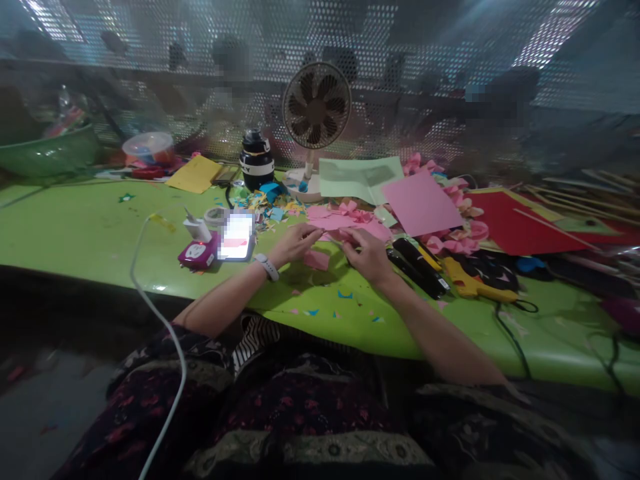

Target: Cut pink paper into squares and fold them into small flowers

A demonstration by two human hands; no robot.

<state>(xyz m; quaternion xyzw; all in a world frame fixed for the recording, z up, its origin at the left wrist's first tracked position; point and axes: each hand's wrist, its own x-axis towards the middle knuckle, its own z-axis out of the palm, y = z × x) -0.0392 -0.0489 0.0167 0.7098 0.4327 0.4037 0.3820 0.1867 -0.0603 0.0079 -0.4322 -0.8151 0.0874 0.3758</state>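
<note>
My left hand (296,243), with a white watch band at its wrist, is closed with its fingertips on a small piece of pink paper (336,235). From the other side, my right hand (367,255) pinches the same piece between thumb and fingers. Part of the piece is hidden by the fingers. Just below, a pink paper square (317,260) lies on the green tabletop (280,293). Behind both hands spreads a pile of cut pink paper (370,227). A black stapler (420,268) rests close to my right hand.
Left of my hands are a lit phone (237,235), a purple socket block (197,253) and a white cable (173,333). A fan (317,107) and black bottle (257,163) stand behind. Rightward lie a yellow glue gun (475,283), pink sheet (423,203) and red paper (515,220).
</note>
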